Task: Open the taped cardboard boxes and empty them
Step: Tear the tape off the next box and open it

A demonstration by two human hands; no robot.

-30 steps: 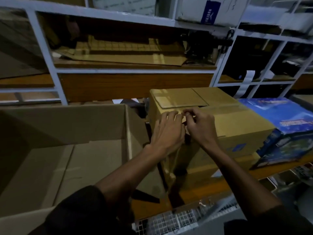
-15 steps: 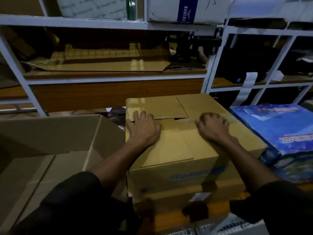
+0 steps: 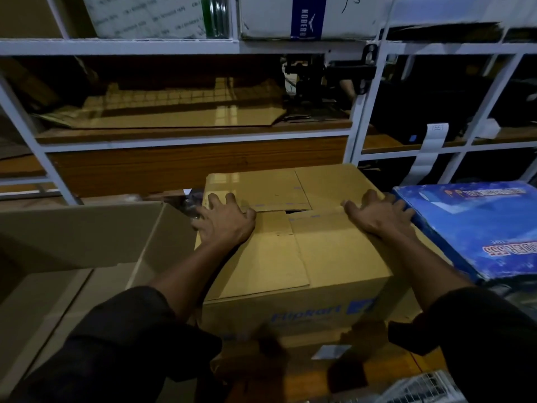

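Observation:
A brown cardboard box (image 3: 305, 257) with blue print on its front stands on the wooden shelf in front of me. Its top flaps lie folded shut, with a small dark gap at the middle seam. My left hand (image 3: 225, 221) rests spread on the left part of the top, fingers bent over the far left flap. My right hand (image 3: 377, 212) rests on the right part of the top, fingers spread towards the right edge. Neither hand holds anything.
A large open cardboard box (image 3: 87, 237) stands to the left, its flap up beside the brown box. A blue printed carton (image 3: 476, 228) lies against the right side. White metal shelving (image 3: 186, 139) with flat cardboard sheets rises behind. A wire mesh (image 3: 421, 388) shows at the bottom right.
A second ago both hands picked at the tape on the box's near edge. They have since moved apart onto the top, and the right hand's fingers have spread out from a curl.

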